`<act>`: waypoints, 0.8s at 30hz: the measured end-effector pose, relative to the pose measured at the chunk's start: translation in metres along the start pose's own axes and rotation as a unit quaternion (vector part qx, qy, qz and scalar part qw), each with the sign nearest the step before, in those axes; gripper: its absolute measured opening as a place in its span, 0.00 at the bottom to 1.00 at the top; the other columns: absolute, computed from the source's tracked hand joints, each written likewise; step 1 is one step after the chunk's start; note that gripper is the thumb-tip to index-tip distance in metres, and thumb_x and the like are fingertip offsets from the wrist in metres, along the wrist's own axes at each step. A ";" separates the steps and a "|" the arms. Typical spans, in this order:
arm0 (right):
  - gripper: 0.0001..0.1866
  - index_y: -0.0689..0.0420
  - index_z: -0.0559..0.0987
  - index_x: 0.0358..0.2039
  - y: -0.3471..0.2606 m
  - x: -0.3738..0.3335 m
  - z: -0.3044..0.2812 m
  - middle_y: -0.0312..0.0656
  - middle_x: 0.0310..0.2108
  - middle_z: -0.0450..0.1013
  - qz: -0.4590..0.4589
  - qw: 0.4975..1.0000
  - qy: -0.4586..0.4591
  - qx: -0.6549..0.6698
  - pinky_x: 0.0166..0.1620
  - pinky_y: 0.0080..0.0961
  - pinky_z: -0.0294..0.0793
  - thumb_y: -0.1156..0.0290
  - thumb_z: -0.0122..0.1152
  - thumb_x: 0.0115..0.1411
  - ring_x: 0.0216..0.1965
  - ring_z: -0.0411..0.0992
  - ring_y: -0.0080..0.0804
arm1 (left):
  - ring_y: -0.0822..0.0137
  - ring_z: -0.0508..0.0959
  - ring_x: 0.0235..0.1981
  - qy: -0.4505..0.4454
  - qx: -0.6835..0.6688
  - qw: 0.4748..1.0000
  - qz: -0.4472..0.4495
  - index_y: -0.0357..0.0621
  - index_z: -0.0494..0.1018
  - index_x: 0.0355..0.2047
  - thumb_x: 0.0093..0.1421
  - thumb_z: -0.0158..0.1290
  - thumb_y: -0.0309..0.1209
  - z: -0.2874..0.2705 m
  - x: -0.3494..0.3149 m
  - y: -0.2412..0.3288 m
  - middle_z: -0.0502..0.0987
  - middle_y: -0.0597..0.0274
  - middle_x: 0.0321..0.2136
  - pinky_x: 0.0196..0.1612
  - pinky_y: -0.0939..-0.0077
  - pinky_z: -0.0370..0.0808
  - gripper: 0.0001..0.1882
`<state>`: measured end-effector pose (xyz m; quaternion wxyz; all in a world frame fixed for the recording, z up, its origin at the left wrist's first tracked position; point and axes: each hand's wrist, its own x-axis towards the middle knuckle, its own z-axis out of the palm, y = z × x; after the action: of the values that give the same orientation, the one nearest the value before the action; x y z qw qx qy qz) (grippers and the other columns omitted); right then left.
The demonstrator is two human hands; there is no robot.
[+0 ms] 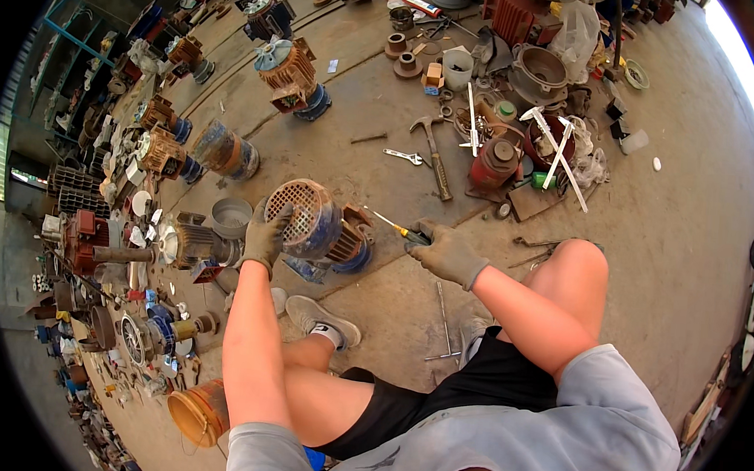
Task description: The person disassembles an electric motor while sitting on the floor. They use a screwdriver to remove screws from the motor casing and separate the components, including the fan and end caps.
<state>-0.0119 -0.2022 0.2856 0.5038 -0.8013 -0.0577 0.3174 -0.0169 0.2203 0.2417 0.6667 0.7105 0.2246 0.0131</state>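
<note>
My gloved left hand (265, 235) is gripping the grille rim of a rusty, blue-painted motor (324, 227), presumably steadying it on the floor between my hands. Well apart, my gloved right hand (447, 254) is clasping a screwdriver (401, 230) by its handle, leaving the shaft pointing toward the motor. Ahead of my right hand, a hammer (433, 157) and an adjustable wrench (404, 157) are lying apparently within easy reach; farther right, calipers (560, 151) are resting across a dark red bucket (530, 155), perhaps staying off the ground. Beyond my left hand, other motors (166, 153) are standing, probably leaving working room.
</note>
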 end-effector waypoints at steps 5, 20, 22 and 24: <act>0.21 0.56 0.85 0.52 0.017 0.001 0.004 0.49 0.31 0.83 -0.048 0.994 -0.042 -0.089 0.42 0.42 0.80 0.56 0.64 0.65 0.34 0.83 0.44 | 0.64 0.81 0.58 -0.089 0.101 0.991 -0.001 0.41 0.67 0.71 0.60 0.75 0.41 -0.011 -0.054 0.012 0.80 0.55 0.61 0.61 0.67 0.80 0.44; 0.21 0.58 0.85 0.53 0.054 -0.033 0.057 0.50 0.34 0.84 -0.083 0.994 -0.040 -0.064 0.43 0.40 0.81 0.57 0.62 0.68 0.31 0.82 0.43 | 0.41 0.79 0.58 0.184 0.477 0.857 0.057 0.46 0.76 0.60 0.70 0.52 0.62 0.046 -0.061 0.027 0.78 0.45 0.59 0.61 0.51 0.76 0.34; 0.22 0.59 0.84 0.55 0.047 -0.029 0.058 0.50 0.36 0.84 -0.039 0.994 -0.087 -0.046 0.42 0.38 0.81 0.58 0.63 0.68 0.31 0.82 0.40 | 0.42 0.79 0.59 0.169 0.477 0.861 0.043 0.47 0.76 0.61 0.70 0.52 0.62 0.060 -0.064 0.040 0.78 0.45 0.59 0.61 0.51 0.76 0.34; 0.22 0.59 0.84 0.56 0.043 -0.031 0.063 0.50 0.36 0.84 -0.034 0.996 -0.078 -0.012 0.41 0.37 0.82 0.58 0.64 0.68 0.31 0.82 0.37 | 0.43 0.80 0.59 0.190 0.509 0.838 0.048 0.48 0.77 0.61 0.70 0.52 0.62 0.064 -0.064 0.036 0.79 0.45 0.57 0.61 0.52 0.77 0.34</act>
<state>-0.0820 -0.1873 0.2444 0.4985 -0.7776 -0.1280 0.3611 -0.0431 0.1385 0.2866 0.1533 0.9432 0.2877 0.0637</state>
